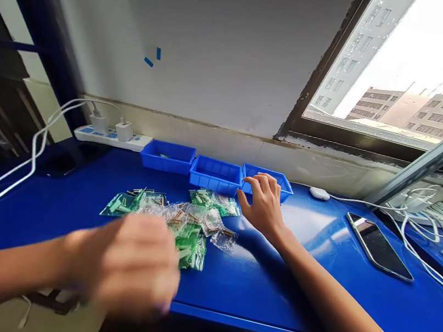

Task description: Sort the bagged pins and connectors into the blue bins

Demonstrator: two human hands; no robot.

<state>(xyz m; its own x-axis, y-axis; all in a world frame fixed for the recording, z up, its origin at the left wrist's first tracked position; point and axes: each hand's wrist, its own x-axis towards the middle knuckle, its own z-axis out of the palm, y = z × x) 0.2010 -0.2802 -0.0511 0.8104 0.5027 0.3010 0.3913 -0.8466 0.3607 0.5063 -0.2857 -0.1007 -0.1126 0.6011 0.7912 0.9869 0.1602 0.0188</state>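
A heap of small clear and green plastic bags (180, 218) holding tiny parts lies on the blue table (314, 268). Behind it stand three shallow blue trays, left (167, 156), middle (215, 174) and right (287, 186). My right hand (263, 201) reaches over the front edge of the right tray, fingers spread and bent, with nothing seen in them. My left hand (130, 263) hovers close to the camera above the near side of the heap; it is smeared by motion, and its fingers do not show clearly.
A white power strip (111, 136) with plugs and white cables sits at the back left. A dark phone (378, 246) lies to the right, a small white earbud case (319, 193) behind it, more cables and devices at the far right under a window.
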